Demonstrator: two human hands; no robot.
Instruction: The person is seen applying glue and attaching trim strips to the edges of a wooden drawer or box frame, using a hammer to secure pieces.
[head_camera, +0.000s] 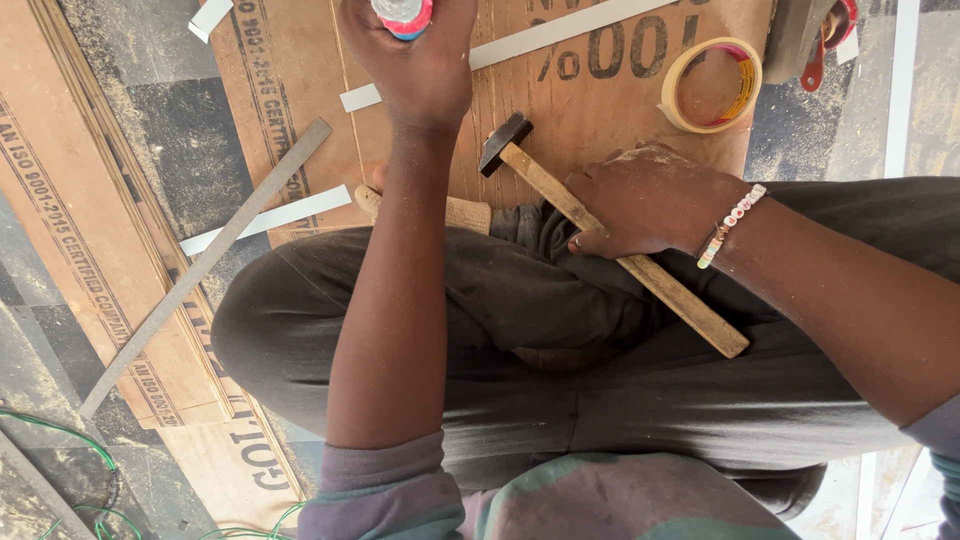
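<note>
My left hand (415, 60) reaches forward to the top of the view and is closed around a small container with a red, white and blue end (402, 14). My right hand (645, 200) rests on my knee and grips the wooden handle of a hammer (560, 195); its dark steel head lies on the brown plywood sheet (300, 80) just ahead of my legs. I sit with legs folded in dark trousers on the board.
A roll of pale tape (712, 84) lies at the upper right, a red-handled tool (818, 45) beyond it. White strips (270, 218) and a long grey metal bar (200, 265) lie at the left. Green wire (70, 440) trails at the lower left.
</note>
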